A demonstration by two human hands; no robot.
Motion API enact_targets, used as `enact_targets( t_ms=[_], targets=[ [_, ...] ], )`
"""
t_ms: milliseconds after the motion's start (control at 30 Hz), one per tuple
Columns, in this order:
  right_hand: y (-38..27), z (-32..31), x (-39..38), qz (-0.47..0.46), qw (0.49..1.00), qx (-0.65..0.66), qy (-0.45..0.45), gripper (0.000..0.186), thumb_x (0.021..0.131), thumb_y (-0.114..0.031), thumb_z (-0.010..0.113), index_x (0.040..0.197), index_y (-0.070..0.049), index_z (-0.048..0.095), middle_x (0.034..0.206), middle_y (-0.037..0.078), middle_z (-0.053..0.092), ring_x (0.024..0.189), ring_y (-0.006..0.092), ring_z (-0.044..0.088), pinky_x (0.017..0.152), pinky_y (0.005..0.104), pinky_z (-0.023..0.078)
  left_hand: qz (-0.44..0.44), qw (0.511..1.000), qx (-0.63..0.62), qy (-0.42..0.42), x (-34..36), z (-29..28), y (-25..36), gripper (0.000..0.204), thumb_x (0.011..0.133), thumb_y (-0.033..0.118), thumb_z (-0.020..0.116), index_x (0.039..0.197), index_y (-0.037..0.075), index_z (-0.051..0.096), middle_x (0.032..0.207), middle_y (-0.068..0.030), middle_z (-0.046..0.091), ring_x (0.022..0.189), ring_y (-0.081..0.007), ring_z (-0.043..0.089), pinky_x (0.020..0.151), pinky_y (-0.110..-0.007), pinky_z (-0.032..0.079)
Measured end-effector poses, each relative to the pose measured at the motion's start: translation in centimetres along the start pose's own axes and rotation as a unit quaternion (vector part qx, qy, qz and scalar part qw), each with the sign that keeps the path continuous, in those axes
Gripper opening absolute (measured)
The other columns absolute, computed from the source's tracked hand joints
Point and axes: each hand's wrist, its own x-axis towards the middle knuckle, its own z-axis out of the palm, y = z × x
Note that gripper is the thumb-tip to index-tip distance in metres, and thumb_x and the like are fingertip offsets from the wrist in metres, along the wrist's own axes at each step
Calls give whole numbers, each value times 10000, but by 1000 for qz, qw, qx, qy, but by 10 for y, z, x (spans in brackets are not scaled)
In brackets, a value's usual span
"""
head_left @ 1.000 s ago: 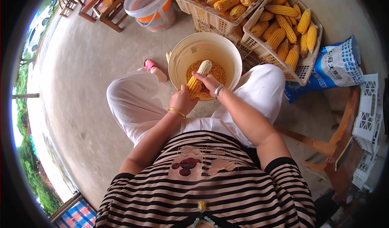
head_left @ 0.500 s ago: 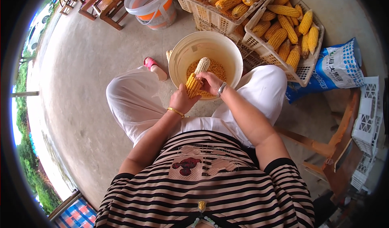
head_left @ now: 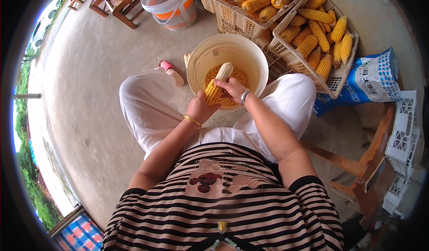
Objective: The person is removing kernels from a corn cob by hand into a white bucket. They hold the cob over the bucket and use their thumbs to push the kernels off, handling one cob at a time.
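Note:
Over the bucket's near side I hold an ear of corn (head_left: pixel 212 93), tilted with its top away from me. Its upper part is bare, pale cob; yellow kernels cover the lower part. My left hand (head_left: pixel 201 107), with a gold bracelet at the wrist, is closed round the lower end. My right hand (head_left: pixel 232 89), wearing a silver-coloured watch or band, grips the ear at its middle, the thumb lying across it where pale meets yellow. Below, the cream bucket (head_left: pixel 196 54) stands between my knees with loose yellow kernels (head_left: pixel 240 75) at its bottom.
Beyond the bucket to the right, plastic crates (head_left: pixel 279 45) hold many yellow corn ears (head_left: pixel 318 35). A blue and white sack (head_left: pixel 375 79) lies beside them. A clear and orange pail (head_left: pixel 172 10) and wooden chairs (head_left: pixel 123 5) stand far left. At right are a wooden chair (head_left: pixel 357 161) and white crates (head_left: pixel 402 130).
My right thumb has shifted a little toward the left across the ear, and the right hand sits closer over it. The left hand keeps its hold. The whole view has moved slightly.

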Motion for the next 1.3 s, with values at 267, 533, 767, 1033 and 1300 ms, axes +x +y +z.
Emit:
enact_targets(
  t_ms=[267,533,767,1033,1300],
  targets=[
    [2,-8,-4,43,990,115,-71,322,813,-296,640,1008,-57,549,957,55,600,855,167,598,747,313,505,-32,999,-19,-20,-1,-8,11,526,654,384,729,887,1,455,808,-242,607,775,-399,592,661,-437,472],
    [7,-1,0,-27,999,-8,-43,327,803,-258,663,990,-14,550,912,63,603,823,156,596,708,305,507,-23,1000,-4,-8,-2,-6,10,526,654,392,729,871,3,449,775,-237,604,746,-401,590,640,-438,470],
    [6,-3,-2,17,995,76,-61,317,824,-255,635,1025,-34,531,947,63,603,869,171,598,742,328,510,-13,1000,-25,-5,-4,-8,10,525,647,394,734,867,10,453,786,-229,606,755,-394,591,642,-434,470],
    [4,-2,-9,18,993,99,-55,297,863,-324,561,1002,-62,548,925,50,610,860,167,605,731,325,511,-24,1000,-15,-8,-3,-7,9,518,645,372,740,900,13,467,803,-223,610,776,-386,594,658,-425,475],
    [4,4,-5,17,997,60,49,250,822,-290,626,954,-81,590,847,26,627,735,136,616,656,286,515,-18,1000,-3,-3,-5,-6,13,520,645,374,739,904,18,462,796,-229,609,764,-392,595,647,-432,476]
  ],
)
